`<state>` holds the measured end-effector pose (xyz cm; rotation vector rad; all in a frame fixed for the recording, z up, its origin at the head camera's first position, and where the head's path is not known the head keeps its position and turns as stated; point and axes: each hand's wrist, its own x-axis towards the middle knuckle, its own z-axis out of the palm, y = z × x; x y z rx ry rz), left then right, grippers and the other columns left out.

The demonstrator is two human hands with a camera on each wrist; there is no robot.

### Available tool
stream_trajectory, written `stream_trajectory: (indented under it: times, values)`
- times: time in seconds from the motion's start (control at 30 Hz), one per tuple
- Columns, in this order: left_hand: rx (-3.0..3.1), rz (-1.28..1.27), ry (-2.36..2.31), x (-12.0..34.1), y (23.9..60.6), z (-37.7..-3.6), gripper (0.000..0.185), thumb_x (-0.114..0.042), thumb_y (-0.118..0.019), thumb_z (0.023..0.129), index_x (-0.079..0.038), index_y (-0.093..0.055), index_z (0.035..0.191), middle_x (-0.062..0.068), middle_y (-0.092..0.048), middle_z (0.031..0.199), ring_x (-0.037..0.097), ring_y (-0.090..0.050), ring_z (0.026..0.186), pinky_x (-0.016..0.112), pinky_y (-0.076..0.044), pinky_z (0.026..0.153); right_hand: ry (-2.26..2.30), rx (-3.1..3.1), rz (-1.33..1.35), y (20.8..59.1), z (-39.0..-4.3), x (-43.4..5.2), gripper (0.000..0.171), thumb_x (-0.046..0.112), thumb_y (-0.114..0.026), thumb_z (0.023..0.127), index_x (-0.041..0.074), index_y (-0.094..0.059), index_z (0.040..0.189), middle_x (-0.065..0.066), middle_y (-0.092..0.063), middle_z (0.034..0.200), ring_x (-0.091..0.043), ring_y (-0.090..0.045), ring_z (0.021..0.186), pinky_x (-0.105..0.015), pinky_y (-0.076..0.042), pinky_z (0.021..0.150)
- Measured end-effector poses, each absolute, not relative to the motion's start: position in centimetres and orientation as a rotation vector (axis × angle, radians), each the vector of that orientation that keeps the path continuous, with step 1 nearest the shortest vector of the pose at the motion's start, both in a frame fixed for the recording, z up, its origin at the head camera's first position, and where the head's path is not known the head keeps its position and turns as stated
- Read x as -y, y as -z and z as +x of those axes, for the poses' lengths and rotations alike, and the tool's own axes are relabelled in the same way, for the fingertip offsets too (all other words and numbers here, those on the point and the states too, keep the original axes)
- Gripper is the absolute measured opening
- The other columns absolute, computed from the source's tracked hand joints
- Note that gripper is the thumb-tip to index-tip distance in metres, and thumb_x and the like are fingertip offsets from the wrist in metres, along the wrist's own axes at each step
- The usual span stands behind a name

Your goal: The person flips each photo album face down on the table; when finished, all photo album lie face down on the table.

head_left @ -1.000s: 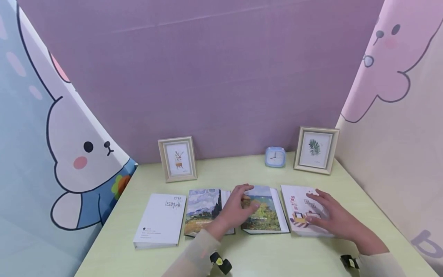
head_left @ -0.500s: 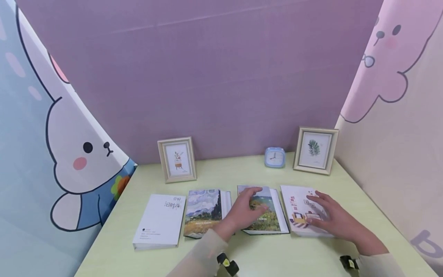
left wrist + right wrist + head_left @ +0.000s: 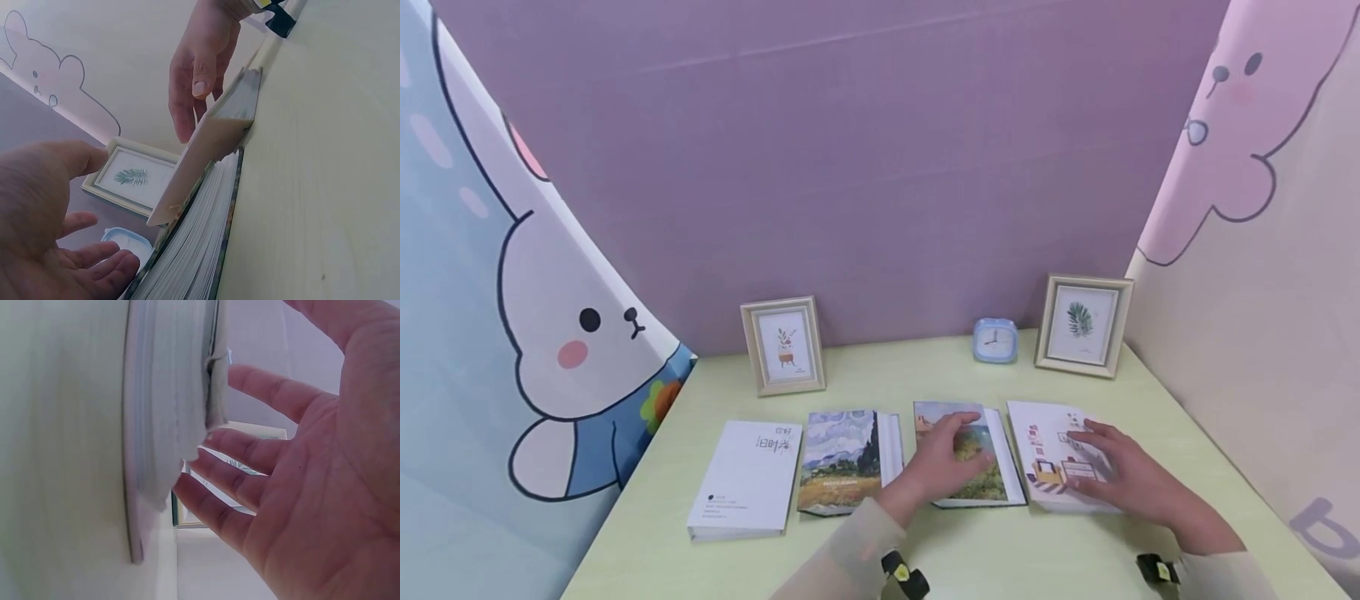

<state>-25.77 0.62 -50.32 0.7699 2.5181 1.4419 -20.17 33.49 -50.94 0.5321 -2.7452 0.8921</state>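
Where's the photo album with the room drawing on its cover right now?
In the head view, the room-drawing album lies right of centre on the table, partly hidden by the right hand, just right of the green landscape album.

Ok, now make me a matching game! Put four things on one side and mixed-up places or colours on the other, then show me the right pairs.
Things
1. Clock
2. White album with black writing
3. Right hand
4. Framed leaf picture

Places and colours
A. Close to the album with the room drawing
B. Standing near the back right corner of the table
C. Has a light blue rim
D. Lying furthest left on the table

Right pairs
1-C
2-D
3-A
4-B
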Motion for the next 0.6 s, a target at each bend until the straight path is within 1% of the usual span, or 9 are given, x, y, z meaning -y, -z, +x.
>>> stream_trajectory:
  times: [0.07, 0.17, 0.3, 0.47, 0.6]
  values:
    - [-2.5, 0.762, -1.447, -0.9, 50.4, -25.7, 0.067, -0.042, -0.072, 0.098, -0.02, -0.047, 0.156, 0.005, -0.052, 0.151, 0.025, -0.057, 0.129, 0.039, -0.052, 0.103, -0.88, 2.747, 0.531, 51.1, -20.2, -33.6, 0.068, 0.036, -0.091, 0.081, 0.003, -0.066, 0.135, -0.035, -0.047, 0.147, -0.063, -0.044, 0.13, -0.079, -0.037, 0.1]
    - [-2.46, 0.737, -1.461, -1.2, 50.4, -25.5, 0.069, -0.045, -0.075, 0.096, -0.023, -0.048, 0.155, 0.006, -0.056, 0.147, 0.022, -0.059, 0.127, 0.036, -0.053, 0.102, -0.875, 2.763, 0.512, 51.2, -20.1, -33.7, 0.064, 0.036, -0.091, 0.08, 0.004, -0.069, 0.131, -0.033, -0.05, 0.146, -0.061, -0.045, 0.13, -0.077, -0.038, 0.101]
    - [-2.399, 0.713, -1.49, -1.6, 50.2, -25.2, 0.068, -0.043, -0.076, 0.095, -0.024, -0.048, 0.154, 0.007, -0.059, 0.144, 0.02, -0.06, 0.126, 0.034, -0.054, 0.102, -0.878, 2.789, 0.485, 51.2, -20.1, -33.7, 0.062, 0.038, -0.091, 0.08, 0.005, -0.071, 0.128, -0.032, -0.05, 0.147, -0.06, -0.044, 0.131, -0.076, -0.037, 0.103]
    - [-2.356, 0.739, -1.5, -2.1, 50.2, -25.2, 0.068, -0.039, -0.076, 0.097, -0.017, -0.048, 0.154, 0.01, -0.058, 0.146, 0.021, -0.061, 0.125, 0.03, -0.054, 0.099, -0.88, 2.789, 0.479, 51.4, -20.2, -33.8, 0.063, 0.039, -0.092, 0.079, 0.006, -0.071, 0.128, -0.031, -0.05, 0.147, -0.059, -0.044, 0.131, -0.077, -0.037, 0.103]
    - [-2.339, 0.74, -1.485, -2.8, 50.4, -25.1, 0.065, -0.036, -0.076, 0.097, -0.016, -0.05, 0.153, 0.006, -0.059, 0.144, 0.015, -0.06, 0.122, 0.028, -0.053, 0.099, -0.878, 2.787, 0.478, 51.6, -20.3, -34.0, 0.063, 0.04, -0.092, 0.079, 0.006, -0.071, 0.127, -0.03, -0.05, 0.147, -0.059, -0.044, 0.131, -0.076, -0.037, 0.102]
